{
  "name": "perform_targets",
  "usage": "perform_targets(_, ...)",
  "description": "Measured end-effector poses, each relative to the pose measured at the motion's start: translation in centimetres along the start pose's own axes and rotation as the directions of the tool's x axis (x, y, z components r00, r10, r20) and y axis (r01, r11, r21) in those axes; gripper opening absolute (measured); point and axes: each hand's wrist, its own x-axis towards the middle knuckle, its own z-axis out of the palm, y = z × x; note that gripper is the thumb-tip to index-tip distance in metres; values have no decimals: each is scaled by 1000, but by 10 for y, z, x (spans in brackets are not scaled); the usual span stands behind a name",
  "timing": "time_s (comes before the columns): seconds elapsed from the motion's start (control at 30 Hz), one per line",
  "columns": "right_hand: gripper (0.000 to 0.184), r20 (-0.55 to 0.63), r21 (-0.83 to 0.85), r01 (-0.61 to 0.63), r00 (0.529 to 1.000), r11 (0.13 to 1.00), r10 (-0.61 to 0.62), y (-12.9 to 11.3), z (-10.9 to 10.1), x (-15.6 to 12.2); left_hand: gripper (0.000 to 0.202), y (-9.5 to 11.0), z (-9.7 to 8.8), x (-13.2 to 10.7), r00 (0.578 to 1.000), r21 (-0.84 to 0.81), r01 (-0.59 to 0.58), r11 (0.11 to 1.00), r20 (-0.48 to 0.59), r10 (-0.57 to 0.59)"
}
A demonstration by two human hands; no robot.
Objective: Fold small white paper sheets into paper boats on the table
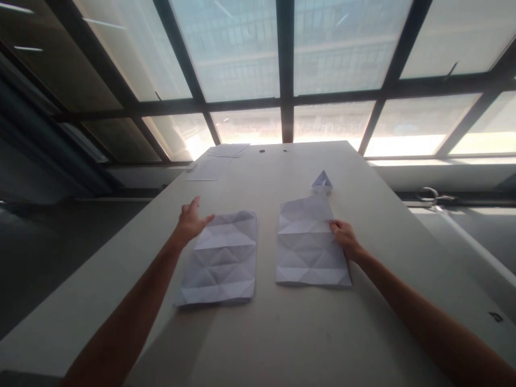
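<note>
Two creased white paper sheets lie side by side on a long pale table (282, 333). My left hand (191, 220) hovers open at the upper left corner of the left sheet (221, 258), fingers spread, holding nothing. My right hand (343, 235) rests on the right edge of the right sheet (308, 242), its fingers curled and pinching that edge. A small folded paper boat (322, 181) stands just beyond the right sheet's far corner.
More flat sheets of paper (220, 158) lie at the table's far left end. Two small dark spots (262, 151) sit near the far edge. Large windows with dark frames rise behind the table. The floor drops away on both sides.
</note>
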Motion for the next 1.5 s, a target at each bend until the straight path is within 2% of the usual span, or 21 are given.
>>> perform_targets(0.07,42,-4,-28,27,1000,999,-27,-2,1,1,63,47,22,8,973,-36,-230,972,5,231)
perform_targets(0.13,38,-28,-85,74,997,994,-77,-3,4,3,45,99,54,4,888,-123,-449,885,45,457)
perform_targets(0.2,36,-56,-162,123,989,979,-134,-3,7,4,35,145,93,-14,807,-183,-571,800,53,588)
perform_targets(0.27,35,-100,-244,151,979,958,-179,-2,9,4,33,176,132,-39,756,-191,-614,766,136,640)
perform_targets(0.33,41,-163,-337,151,963,930,-215,-1,10,0,39,188,165,-65,706,-159,-643,749,254,661)
perform_targets(0.37,46,-188,-402,146,953,904,-237,-2,10,-2,44,188,178,-76,697,-127,-647,752,302,650)
perform_targets(0.4,50,-198,-483,141,944,864,-264,-3,10,-6,49,186,188,-84,700,-91,-639,764,341,627)
perform_targets(0.47,56,-167,-657,165,919,735,-356,-6,12,-15,54,178,202,-95,678,-42,-655,754,407,612)
perform_targets(0.57,56,-96,-811,210,873,547,-478,-15,24,-25,58,169,208,-99,654,-13,-684,729,431,622)
perform_targets(0.67,51,99,-814,352,867,462,-488,-22,49,-23,60,169,207,-97,653,31,-692,721,454,606)
perform_targets(0.73,52,233,-773,439,868,458,-438,-23,67,-15,61,169,206,-95,639,69,-705,706,494,590)
perform_targets(0.83,52,301,-748,432,898,504,-322,-21,84,-3,63,167,205,-93,614,115,-732,672,539,577)
perform_targets(0.97,55,310,-774,389,921,500,-236,-16,81,5,60,165,204,-94,613,137,-746,652,525,591)
perform_targets(1.17,62,248,-852,300,953,428,-175,-10,45,17,60,167,200,-92,691,172,-675,717,487,534)
perform_targets(1.27,63,188,-883,238,969,406,-160,-7,32,24,66,164,198,-83,752,229,-606,761,477,455)
perform_targets(1.37,61,166,-893,214,974,395,-152,-4,28,28,70,159,197,-72,809,292,-529,797,458,369)
perform_targets(1.5,60,164,-890,220,972,399,-170,-4,28,27,67,159,197,-66,830,300,-511,806,415,372)
